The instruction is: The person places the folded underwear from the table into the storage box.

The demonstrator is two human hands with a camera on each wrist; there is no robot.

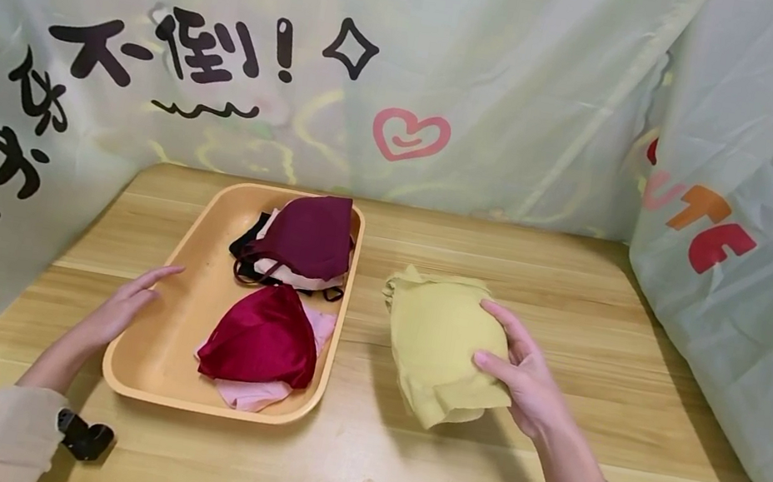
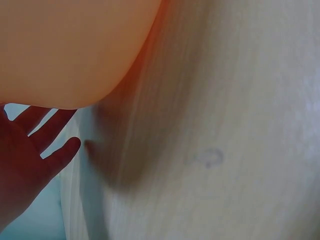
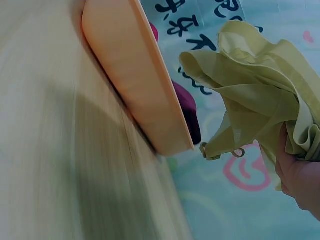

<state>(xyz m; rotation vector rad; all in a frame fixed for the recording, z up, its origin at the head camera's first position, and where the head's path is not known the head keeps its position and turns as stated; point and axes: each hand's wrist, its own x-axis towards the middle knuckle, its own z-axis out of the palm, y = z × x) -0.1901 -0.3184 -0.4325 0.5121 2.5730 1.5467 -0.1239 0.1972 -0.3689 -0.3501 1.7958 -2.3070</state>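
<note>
My right hand [image 1: 536, 389] grips a folded yellow bra [image 1: 447, 335] by its right edge, thumb on the near side, held above the table to the right of the tray. Loose fabric folds and a small ring on a strap end show in the right wrist view, where the bra [image 3: 260, 95] hangs from the fingers. At the tray's left rim is my left hand [image 1: 124, 306], its fingers extended. The peach tray [image 1: 161, 340] holds a shiny red bra [image 1: 265, 336] over pink fabric at the near right. Behind it lies a dark plum bra [image 1: 307, 237] on pale and black pieces.
The wooden table [image 1: 365, 474] carries the tray on its left half. A printed cloth [image 1: 532, 87] with lettering and a pink heart hangs along the back and sides. Black wrist devices [image 1: 86, 436] sit on both sleeves.
</note>
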